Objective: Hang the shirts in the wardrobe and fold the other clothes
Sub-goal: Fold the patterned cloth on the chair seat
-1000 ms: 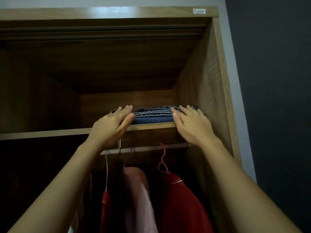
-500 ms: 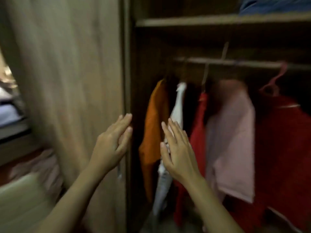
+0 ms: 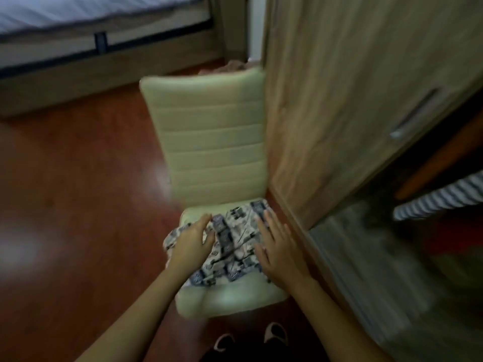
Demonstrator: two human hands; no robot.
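So the person is leaning over a cream padded chair (image 3: 209, 131) that's parked right up against the open wardrobe door (image 3: 352, 100), with the backrest at the far side from them. The thing to look at is the patterned garment (image 3: 230, 246), white with blue-grey blocky print, lying bunched up on the seat (image 3: 230, 296). It covers the back and middle of the seat and leaves the front edge bare. As far as I can make out, its long axis runs on a diagonal, from the seat's front-left side up toward the back-right corner where the seat meets the backrest, and a bit of it spills over the seat's left edge. It's all a bit smeary, so I can't tell which end is the collar or waist. The left hand (image 3: 193, 241) is down over the left part of the garment, fingers relaxed and pointing toward the backrest, thumb out to the side, not gripping anything. The right hand (image 3: 281, 246) is flat with its fingers spread wide, sitting at the garment's right edge, just beside the seat's right edge and the wardrobe door. It isn't holding anything either. Whether the palms are actually pressing the cloth or just above it, I honestly can't tell. Inside the wardrobe on the right there's a striped garment (image 3: 444, 199) hanging. There's reddish-brown floor (image 3: 78, 205) all around and a bed (image 3: 78, 11) along the far side.
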